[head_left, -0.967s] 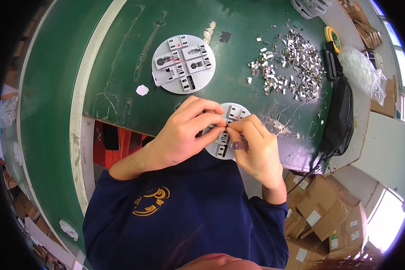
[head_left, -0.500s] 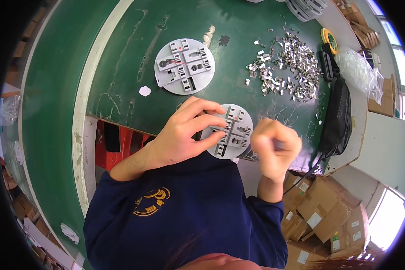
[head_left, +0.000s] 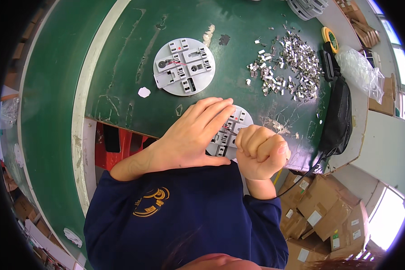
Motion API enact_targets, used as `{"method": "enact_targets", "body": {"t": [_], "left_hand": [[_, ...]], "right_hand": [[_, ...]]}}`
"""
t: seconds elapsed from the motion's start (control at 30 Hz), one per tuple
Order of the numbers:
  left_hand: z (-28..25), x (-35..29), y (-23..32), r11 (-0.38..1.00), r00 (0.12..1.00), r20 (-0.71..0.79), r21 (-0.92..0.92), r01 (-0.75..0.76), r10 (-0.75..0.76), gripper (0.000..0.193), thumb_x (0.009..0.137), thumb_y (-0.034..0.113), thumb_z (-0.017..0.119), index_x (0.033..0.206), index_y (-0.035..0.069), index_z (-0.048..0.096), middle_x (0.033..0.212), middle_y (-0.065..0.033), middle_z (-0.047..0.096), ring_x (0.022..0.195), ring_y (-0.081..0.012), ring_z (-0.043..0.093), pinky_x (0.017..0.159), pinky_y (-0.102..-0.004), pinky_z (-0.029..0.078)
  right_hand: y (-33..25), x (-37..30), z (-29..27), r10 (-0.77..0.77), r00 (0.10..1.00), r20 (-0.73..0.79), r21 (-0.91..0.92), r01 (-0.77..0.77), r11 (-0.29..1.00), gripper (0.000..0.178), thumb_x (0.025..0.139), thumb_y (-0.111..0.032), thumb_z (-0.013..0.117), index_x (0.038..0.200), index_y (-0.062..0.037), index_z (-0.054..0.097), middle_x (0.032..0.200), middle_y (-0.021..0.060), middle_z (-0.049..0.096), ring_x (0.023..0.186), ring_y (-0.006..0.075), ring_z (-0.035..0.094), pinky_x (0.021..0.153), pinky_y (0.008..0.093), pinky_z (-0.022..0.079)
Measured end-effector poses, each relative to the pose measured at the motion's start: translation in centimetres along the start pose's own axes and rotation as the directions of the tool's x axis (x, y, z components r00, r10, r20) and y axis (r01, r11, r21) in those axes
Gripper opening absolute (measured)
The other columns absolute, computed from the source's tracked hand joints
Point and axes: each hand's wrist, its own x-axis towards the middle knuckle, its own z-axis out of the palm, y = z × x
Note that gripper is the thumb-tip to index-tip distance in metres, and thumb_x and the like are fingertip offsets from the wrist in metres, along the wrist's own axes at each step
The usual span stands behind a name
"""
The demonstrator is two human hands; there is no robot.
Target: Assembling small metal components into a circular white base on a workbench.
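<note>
At the table's near edge lies a round grey plastic base [head_left: 228, 135] with raised slotted blocks and a small red dot. My left hand [head_left: 189, 132] rests over its left side, fingers stretched out along the upper rim and thumb apart near the lower rim. On the right side of the base, my right hand [head_left: 262, 153] is closed in a fist over the rim; whatever may be inside it is hidden. A second, similar grey base [head_left: 198, 85] lies farther away to the left, with a thin red wire and a round black part on it.
Small metal clips [head_left: 301, 63] lie in a loose pile at the right of the green table [head_left: 243, 27]. Beyond them are yellow tape [head_left: 330, 39], a black bag [head_left: 339, 114] and clear plastic wrap [head_left: 360, 67]. Stacked grey parts [head_left: 307, 8] stand at the far edge. Cardboard boxes [head_left: 319, 202] sit lower right.
My left hand has flattened from bent fingers and spread over the base. My right hand has moved left onto the base's right side and curled into a fist.
</note>
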Motion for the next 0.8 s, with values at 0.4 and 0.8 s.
{"method": "enact_targets", "body": {"t": [0.4,0.8], "left_hand": [[-0.5,0.3,0.1,0.996,0.992,-0.119,-0.081,-0.042,0.032,0.059,0.07,0.015,0.086,0.121,0.0,0.06,0.13,-0.014,0.056,0.117,-0.033,0.052,0.095,-0.0413,0.047],[1.3,0.6,0.3,0.996,0.959,-0.27,0.059,-0.07,0.084,0.014,0.079,0.001,0.073,0.091,0.001,0.066,0.097,-0.0071,0.063,0.089,-0.0257,0.058,0.075,-0.0341,0.051]], "right_hand": [[-1.1,0.1,-1.1,-0.142,0.989,-0.036,0.062,0.144,0.988,0.041,0.106,-0.029,0.035,0.069,-0.0114,0.035,0.058,0.0025,0.036,0.044,0.0144,0.028,0.042,0.0315,0.032],[-1.2,-0.3,-1.0,-0.086,0.973,-0.215,0.127,0.116,0.985,0.052,0.104,-0.056,0.029,0.082,-0.01,0.037,0.066,0.0059,0.04,0.044,0.0121,0.031,0.04,0.0283,0.036]]}}
